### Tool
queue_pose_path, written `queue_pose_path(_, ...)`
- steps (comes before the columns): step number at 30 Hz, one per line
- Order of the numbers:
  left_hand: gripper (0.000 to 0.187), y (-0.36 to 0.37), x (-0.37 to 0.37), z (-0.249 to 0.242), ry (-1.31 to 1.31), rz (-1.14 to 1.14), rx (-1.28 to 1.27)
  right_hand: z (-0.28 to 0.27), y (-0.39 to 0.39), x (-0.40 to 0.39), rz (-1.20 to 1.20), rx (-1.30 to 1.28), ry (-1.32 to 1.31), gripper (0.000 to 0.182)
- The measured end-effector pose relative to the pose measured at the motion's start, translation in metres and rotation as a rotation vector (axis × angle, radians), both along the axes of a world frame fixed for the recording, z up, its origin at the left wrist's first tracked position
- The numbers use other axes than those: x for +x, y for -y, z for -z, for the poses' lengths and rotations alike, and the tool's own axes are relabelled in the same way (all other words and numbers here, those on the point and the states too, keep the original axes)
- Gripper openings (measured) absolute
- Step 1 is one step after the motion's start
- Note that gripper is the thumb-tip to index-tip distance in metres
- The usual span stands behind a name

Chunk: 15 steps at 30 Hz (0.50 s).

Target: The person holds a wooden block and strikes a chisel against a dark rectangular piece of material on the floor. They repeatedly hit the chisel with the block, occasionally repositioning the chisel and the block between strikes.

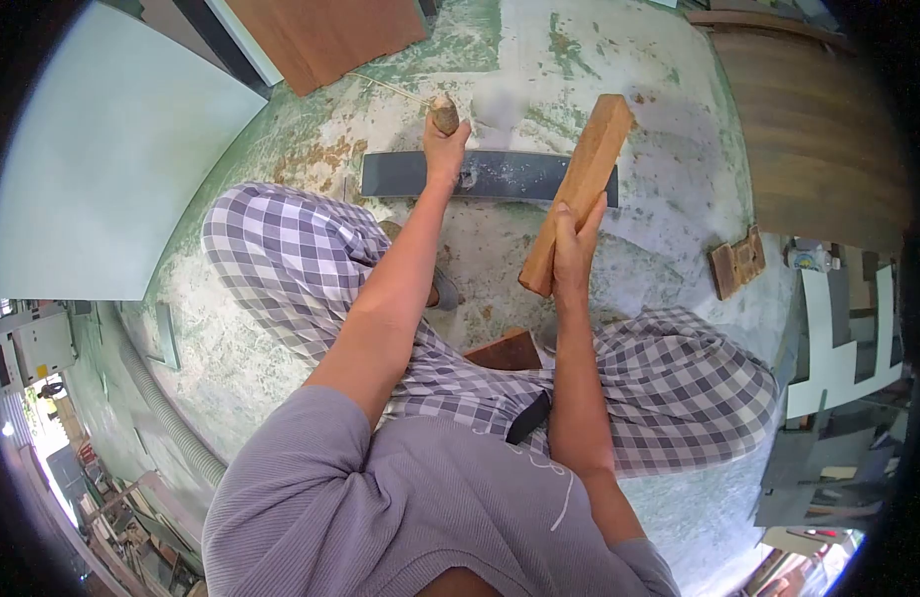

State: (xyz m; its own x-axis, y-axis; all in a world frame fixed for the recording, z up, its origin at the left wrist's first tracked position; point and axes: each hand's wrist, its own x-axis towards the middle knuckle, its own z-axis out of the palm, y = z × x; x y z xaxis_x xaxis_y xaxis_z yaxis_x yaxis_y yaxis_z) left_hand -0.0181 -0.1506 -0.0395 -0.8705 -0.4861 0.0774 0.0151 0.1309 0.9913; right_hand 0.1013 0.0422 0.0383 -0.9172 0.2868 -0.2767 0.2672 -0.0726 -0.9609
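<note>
My left hand [445, 154] is closed around a rounded brown object [445, 116], perhaps a handle end, above a long dark board [510, 176] lying on the floor. A thin pale strip [390, 88] runs from near that object toward the upper left. My right hand [573, 244] grips the lower part of a long reddish-brown wooden block [589, 159], with the thumb on its face. The block is tilted and its middle overlaps the right end of the dark board in view.
A small wooden piece [507, 352] lies between my legs. Another notched wooden piece [737, 262] is on the floor at the right. Brown panels [325, 35] stand at the top, a pale panel [102, 159] at the left. A ribbed hose [166, 408] runs lower left.
</note>
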Motion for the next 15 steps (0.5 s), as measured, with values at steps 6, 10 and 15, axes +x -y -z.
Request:
queue_pose_path(6,0.029,0.005,0.006,0.005,-0.022,0.094,0.049,-0.073,0.009,-0.012,-0.256,0.165,-0.046,0.081)
queue_pose_path(10,0.028,0.013,0.013,-0.003,0.086,0.146,0.013,-0.139,0.013,-0.053,-0.618,0.448,-0.288,0.081)
queue_pose_path(15,0.029,0.022,0.010,0.018,0.089,0.125,0.016,-0.130,0.013,-0.102,-1.033,0.981,-0.425,0.083)
